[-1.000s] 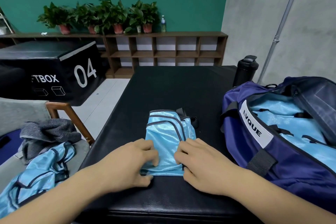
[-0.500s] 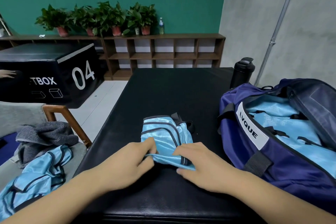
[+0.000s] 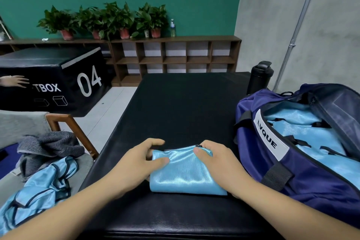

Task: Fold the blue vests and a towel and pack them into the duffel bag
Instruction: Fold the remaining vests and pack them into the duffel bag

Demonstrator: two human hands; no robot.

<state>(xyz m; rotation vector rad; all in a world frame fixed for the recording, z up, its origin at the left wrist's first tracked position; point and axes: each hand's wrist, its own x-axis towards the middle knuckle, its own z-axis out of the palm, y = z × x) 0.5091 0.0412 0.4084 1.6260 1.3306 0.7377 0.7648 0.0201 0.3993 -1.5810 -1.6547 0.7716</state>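
Observation:
A folded light-blue vest [image 3: 185,173] lies as a small packet near the front edge of the black padded table [image 3: 191,103]. My left hand [image 3: 136,163] grips its left end, thumb on top and fingers curled behind. My right hand [image 3: 218,163] grips its right end the same way. The navy duffel bag [image 3: 303,179] stands open on the table at the right, with several folded blue vests [image 3: 303,128] inside. Another blue vest [image 3: 37,193] lies crumpled on a chair at the left, beside a grey towel [image 3: 48,146].
A black bottle [image 3: 260,77] stands behind the bag. The wooden-armed chair [image 3: 64,124] sits left of the table. A black box marked 04 [image 3: 58,80] and a low wooden shelf with potted plants [image 3: 175,58] lie beyond. Another person's hand [image 3: 15,81] shows at the far left.
The vest has been folded over once more from its near end into a short packet. Both hands moved from its near edge to grip its two ends.

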